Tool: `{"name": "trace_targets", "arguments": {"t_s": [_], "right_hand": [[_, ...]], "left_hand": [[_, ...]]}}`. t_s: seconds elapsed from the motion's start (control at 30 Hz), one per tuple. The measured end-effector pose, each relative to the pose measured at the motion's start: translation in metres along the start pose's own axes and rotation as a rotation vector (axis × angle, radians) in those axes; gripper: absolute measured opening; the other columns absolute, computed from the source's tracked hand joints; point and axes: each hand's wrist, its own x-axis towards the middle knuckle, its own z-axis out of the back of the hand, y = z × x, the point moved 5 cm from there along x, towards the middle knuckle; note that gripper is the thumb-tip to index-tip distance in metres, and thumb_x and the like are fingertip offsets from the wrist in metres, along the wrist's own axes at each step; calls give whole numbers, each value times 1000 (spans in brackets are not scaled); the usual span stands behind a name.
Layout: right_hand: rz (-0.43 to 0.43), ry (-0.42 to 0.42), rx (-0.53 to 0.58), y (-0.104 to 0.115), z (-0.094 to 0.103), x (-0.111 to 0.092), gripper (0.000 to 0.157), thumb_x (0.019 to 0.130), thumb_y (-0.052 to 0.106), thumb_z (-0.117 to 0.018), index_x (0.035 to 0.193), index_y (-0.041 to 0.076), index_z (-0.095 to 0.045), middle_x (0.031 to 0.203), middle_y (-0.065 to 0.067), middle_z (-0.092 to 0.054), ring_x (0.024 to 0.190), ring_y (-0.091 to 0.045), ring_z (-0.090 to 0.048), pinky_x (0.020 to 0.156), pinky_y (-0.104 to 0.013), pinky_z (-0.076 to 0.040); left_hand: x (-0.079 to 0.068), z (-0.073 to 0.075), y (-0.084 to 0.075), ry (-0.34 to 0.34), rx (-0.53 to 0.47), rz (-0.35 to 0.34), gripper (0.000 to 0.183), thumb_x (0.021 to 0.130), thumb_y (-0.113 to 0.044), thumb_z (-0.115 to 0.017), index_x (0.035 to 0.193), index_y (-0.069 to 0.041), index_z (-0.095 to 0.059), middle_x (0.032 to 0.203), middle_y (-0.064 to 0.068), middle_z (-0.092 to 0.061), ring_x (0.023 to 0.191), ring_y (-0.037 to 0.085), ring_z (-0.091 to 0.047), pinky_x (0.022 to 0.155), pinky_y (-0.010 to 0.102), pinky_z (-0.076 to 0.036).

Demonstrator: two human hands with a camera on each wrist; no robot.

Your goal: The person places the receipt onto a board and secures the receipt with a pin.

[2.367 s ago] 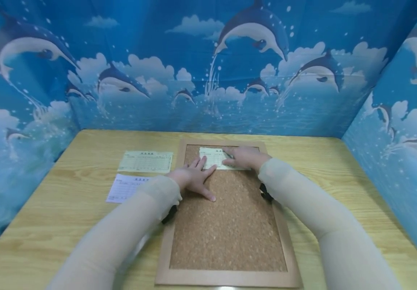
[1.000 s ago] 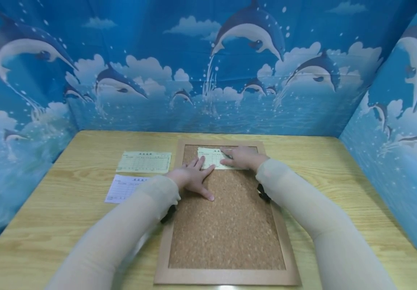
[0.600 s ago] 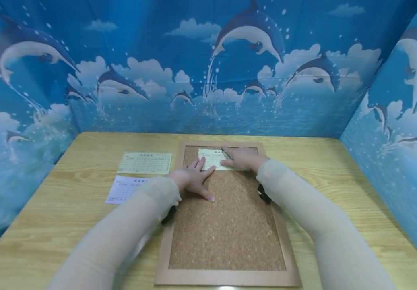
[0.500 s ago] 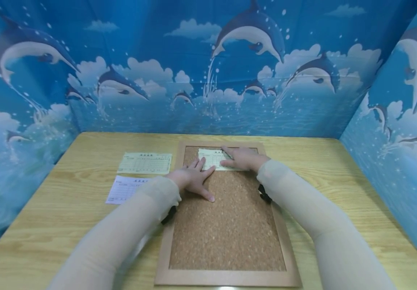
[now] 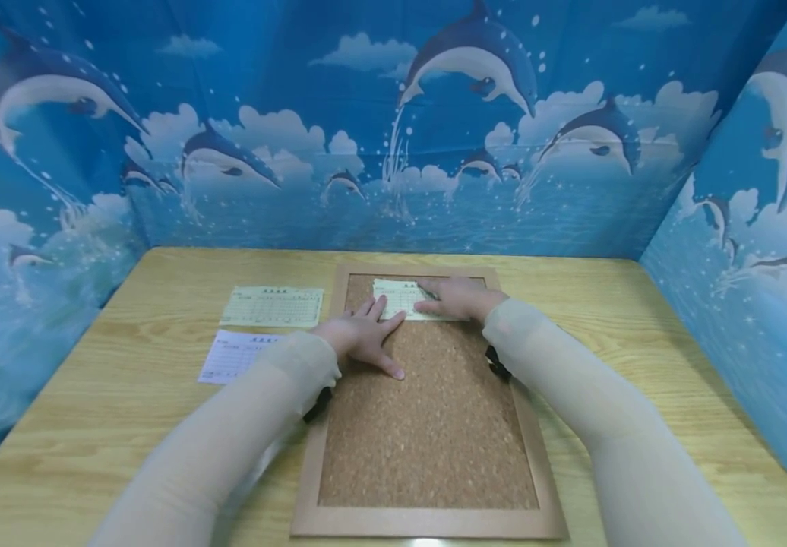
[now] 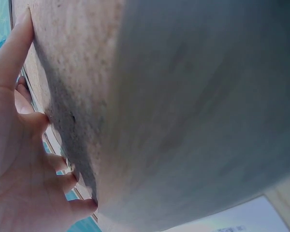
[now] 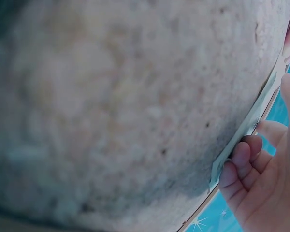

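Note:
A pale green printed slip of paper [image 5: 403, 294] lies near the far end of a wood-framed cork board [image 5: 428, 433]. My left hand [image 5: 362, 338] rests spread, its fingertips on the slip's left end and its thumb on the cork. On the slip's right part sits my right hand [image 5: 458, 298], covering that end. In the right wrist view, its index finger [image 7: 270, 129] presses against the slip, thumb apart, while the other fingers are bent against the paper. A tiny dark spot shows at that index fingertip; I cannot tell what it is.
Left of the board, another pale green slip [image 5: 273, 306] lies on the wooden table [image 5: 140, 334]. Below it is a white-lilac slip [image 5: 236, 355], partly covered by my left sleeve. A blue dolphin-print curtain [image 5: 339, 197] stands behind the table and along its sides.
Both hands hold nearly the same places on the slip. The view shifts slightly, and the right index finger tilts a little.

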Motion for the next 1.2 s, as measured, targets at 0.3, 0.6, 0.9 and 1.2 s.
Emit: {"name": "trace_targets", "arguments": {"t_s": [0.3, 0.6, 0.9, 1.2], "right_hand": [[0, 1, 0, -1, 0, 0, 72, 92, 62, -35, 150, 26, -13, 149, -11, -31, 131, -35, -35, 103, -52, -29], [-6, 2, -11, -2, -1, 2, 73, 92, 63, -34, 151, 25, -14, 148, -11, -32, 130, -34, -36, 104, -51, -28], [-7, 8, -11, 0, 0, 2, 73, 92, 63, -34, 151, 25, -13, 148, -10, -32, 130, -33, -36, 104, -50, -29], [-2, 12, -1, 0, 0, 2, 73, 92, 62, -34, 151, 24, -13, 149, -11, -30, 131, -33, -34, 105, -50, -27]], "left_hand": [[3, -1, 1, -5, 25, -3, 119, 60, -85, -50, 148, -33, 9, 151, 9, 24, 138, 30, 17, 110, 53, -6], [-1, 1, -2, 4, 35, 23, 115, 64, -81, -54, 148, -33, 9, 152, 9, 23, 139, 30, 15, 110, 53, -7], [-5, 2, -3, 18, 24, 23, 113, 67, -79, -53, 148, -33, 10, 152, 9, 24, 139, 29, 16, 110, 50, -7], [-14, 6, -6, -9, 0, 8, 110, 70, -77, -54, 150, -31, 5, 153, 9, 19, 139, 29, 14, 110, 52, -6]]}}
